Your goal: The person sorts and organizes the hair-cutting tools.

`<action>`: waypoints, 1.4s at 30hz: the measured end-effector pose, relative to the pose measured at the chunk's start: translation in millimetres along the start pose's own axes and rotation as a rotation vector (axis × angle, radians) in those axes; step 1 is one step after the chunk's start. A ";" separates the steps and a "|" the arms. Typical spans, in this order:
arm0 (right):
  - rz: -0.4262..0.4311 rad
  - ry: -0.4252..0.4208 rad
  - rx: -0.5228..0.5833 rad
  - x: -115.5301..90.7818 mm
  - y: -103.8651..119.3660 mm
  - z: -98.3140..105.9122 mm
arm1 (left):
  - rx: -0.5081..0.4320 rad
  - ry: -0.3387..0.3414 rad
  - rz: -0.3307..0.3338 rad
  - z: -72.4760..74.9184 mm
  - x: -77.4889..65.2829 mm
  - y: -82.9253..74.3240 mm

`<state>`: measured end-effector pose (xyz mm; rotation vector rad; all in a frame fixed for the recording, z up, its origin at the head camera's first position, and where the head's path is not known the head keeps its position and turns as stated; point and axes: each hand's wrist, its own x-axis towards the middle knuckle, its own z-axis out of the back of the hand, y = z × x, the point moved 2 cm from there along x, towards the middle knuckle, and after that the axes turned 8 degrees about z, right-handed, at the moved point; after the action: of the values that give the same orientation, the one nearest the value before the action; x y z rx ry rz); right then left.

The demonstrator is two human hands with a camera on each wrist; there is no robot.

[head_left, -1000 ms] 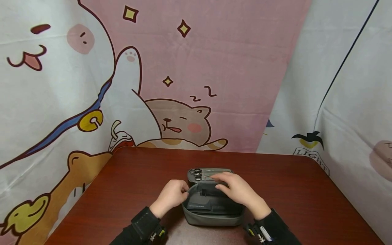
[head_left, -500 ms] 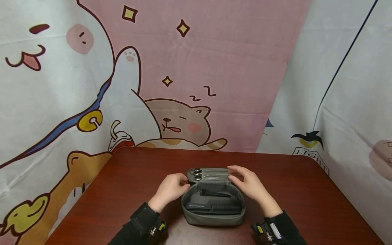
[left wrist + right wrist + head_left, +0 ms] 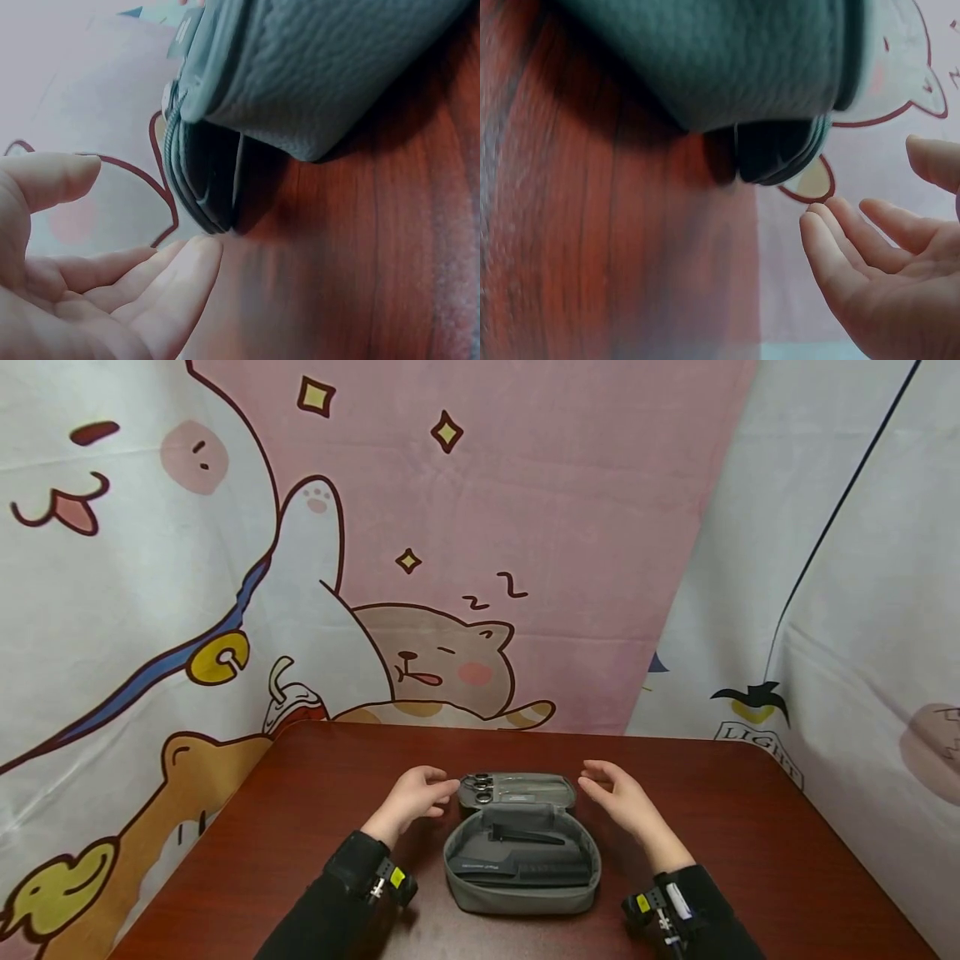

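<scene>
A grey-green zip case (image 3: 522, 900) stands on the table with its lid (image 3: 555, 788) folded back behind it. Scissors (image 3: 483, 788) show in the left part of the lid, beside a clear pocket. Inside the case lie a dark, long-handled item (image 3: 551, 867) and a slim black clip-like piece (image 3: 527, 835). My left hand (image 3: 412, 799) is just left of the lid, fingers loosely bent and holding nothing. To the lid's right, my right hand (image 3: 618, 795) has its thumb and fingers apart, also holding nothing. Both wrist views show fingertips near the lid's end.
The case stands on a reddish-brown wooden table (image 3: 360, 752), near its front. Behind the table hangs a cloth (image 3: 585, 527) printed with cartoon animals. Dark sleeves with wrist cameras come in from both lower sides.
My right hand has moved off the lid, out to the right. My left hand has let go of the case's left rim and shifted up and left. The case stays put.
</scene>
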<state>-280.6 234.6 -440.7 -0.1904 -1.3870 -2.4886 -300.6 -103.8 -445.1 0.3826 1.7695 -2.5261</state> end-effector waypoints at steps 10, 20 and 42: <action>-0.121 0.069 0.147 5.7 -19.6 -5.7 | -0.106 0.036 0.097 -1.6 19.5 11.9; -0.191 0.097 0.244 17.5 -37.4 -13.9 | -0.215 0.092 0.114 -3.9 31.4 16.1; -0.209 0.097 0.382 30.2 -45.1 -20.7 | -0.242 0.055 0.057 -17.8 41.2 13.9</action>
<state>-322.8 233.9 -480.7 0.1607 -1.8852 -2.2905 -334.9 -87.5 -472.6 0.4857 2.0221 -2.2485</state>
